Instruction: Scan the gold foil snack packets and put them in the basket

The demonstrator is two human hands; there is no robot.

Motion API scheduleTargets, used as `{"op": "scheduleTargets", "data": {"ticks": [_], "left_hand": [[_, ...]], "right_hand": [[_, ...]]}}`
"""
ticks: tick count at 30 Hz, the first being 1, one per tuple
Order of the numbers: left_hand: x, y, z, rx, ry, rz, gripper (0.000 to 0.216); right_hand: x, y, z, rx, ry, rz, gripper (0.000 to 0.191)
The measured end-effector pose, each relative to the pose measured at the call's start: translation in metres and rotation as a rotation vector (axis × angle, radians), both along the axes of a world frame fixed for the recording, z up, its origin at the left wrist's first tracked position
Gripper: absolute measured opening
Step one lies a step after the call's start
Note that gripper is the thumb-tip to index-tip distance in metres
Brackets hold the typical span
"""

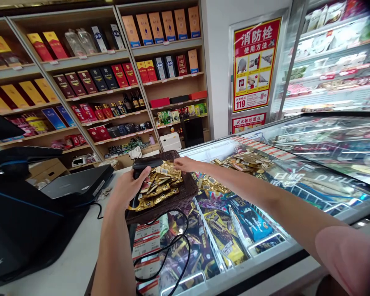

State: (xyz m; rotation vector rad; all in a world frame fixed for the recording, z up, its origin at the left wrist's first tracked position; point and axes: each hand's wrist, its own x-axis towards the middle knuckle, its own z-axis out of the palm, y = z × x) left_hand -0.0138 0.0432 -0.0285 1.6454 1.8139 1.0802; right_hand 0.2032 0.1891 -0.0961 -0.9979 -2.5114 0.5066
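My left hand (128, 185) is wrapped round the handle of a black barcode scanner (147, 163), its head over a dark woven basket (189, 187). Gold-wrapped snack packets (163, 191) fill the basket in a loose heap. At the far right side of the basket, the fingers of my right hand (186, 164) pinch the end of one gold packet (166, 169), close in front of the scanner head. The scanner's black cable (188, 242) loops down over the freezer glass.
The basket rests on a glass-topped chest freezer (225, 255) holding many packaged goods. Left of it stand a black monitor (15, 222) and a dark flat device (77, 183) on a white counter (66, 263). Shelves of boxed bottles (106, 78) line the back wall.
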Motion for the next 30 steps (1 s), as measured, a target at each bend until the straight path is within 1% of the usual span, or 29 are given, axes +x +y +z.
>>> {"op": "scheduleTargets", "data": {"ticks": [2, 4, 6, 10, 15, 18, 21, 25, 30], "left_hand": [[0.004, 0.000, 0.000, 0.015, 0.024, -0.015, 0.048], [0.010, 0.002, -0.002, 0.043, 0.013, -0.052, 0.048], [0.018, 0.003, -0.005, 0.044, -0.016, -0.102, 0.048], [0.042, 0.000, -0.008, -0.010, -0.043, -0.189, 0.047], [0.070, -0.009, -0.010, -0.032, -0.009, -0.305, 0.045], [0.079, -0.013, -0.011, -0.006, 0.076, -0.331, 0.046], [0.084, -0.015, -0.012, 0.025, 0.141, -0.339, 0.047], [0.083, -0.012, -0.014, 0.014, 0.143, -0.356, 0.047], [0.082, -0.008, -0.014, -0.045, 0.125, -0.352, 0.049]], "right_hand": [[0.016, -0.025, 0.001, -0.212, 0.219, -0.180, 0.022], [0.033, -0.050, -0.001, -0.356, 0.366, -0.297, 0.020], [0.049, -0.072, -0.005, -0.414, 0.484, -0.359, 0.020], [0.078, -0.104, -0.013, -0.423, 0.650, -0.443, 0.023], [0.100, -0.127, -0.020, -0.440, 0.761, -0.502, 0.021], [0.107, -0.132, -0.025, -0.451, 0.802, -0.518, 0.020], [0.111, -0.133, -0.031, -0.457, 0.818, -0.512, 0.022], [0.119, -0.139, -0.043, -0.511, 0.857, -0.491, 0.026], [0.138, -0.164, -0.068, -0.625, 1.030, -0.497, 0.029]]}}
